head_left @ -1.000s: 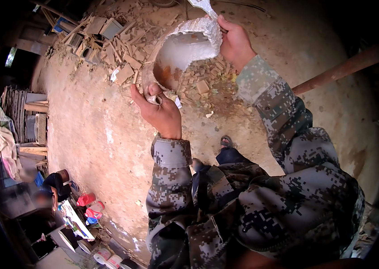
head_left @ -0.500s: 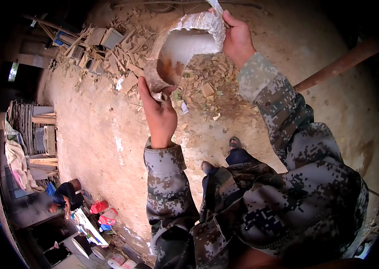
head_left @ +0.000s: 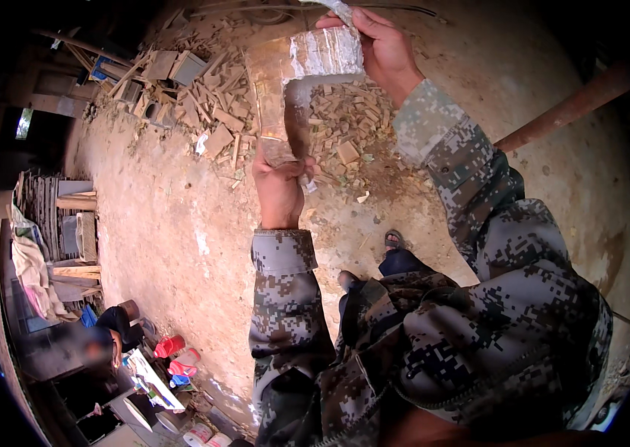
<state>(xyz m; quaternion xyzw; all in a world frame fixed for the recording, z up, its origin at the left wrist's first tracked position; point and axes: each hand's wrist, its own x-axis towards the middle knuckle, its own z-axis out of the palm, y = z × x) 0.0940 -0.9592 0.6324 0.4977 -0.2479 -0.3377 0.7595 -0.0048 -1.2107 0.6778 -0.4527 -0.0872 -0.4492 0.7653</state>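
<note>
Held up in front of me is a hollow, cut-open container [head_left: 270, 86], brownish outside with thick white drips along its far wall. One side of it gapes, so the ground shows through. My left hand [head_left: 280, 195] is closed around its near, narrow end, fingers partly hidden behind it. My right hand [head_left: 389, 58] grips the far right corner, where a whitish strip [head_left: 339, 10] sticks up past the fingers. I cannot make out whether that strip is part of the container.
Wood scraps [head_left: 352, 115] lie heaped on the dirt floor beyond my hands. A thick brown pole [head_left: 564, 110] slants in at the right. Stacked boards [head_left: 39, 212] stand at the left. Lower left, another person [head_left: 114, 328] bends by a white board [head_left: 152, 380] and red containers [head_left: 169, 345].
The container has been turned, so its brown outer side faces me and less of its white inside shows. My left hand has shifted slightly right and rolled with it.
</note>
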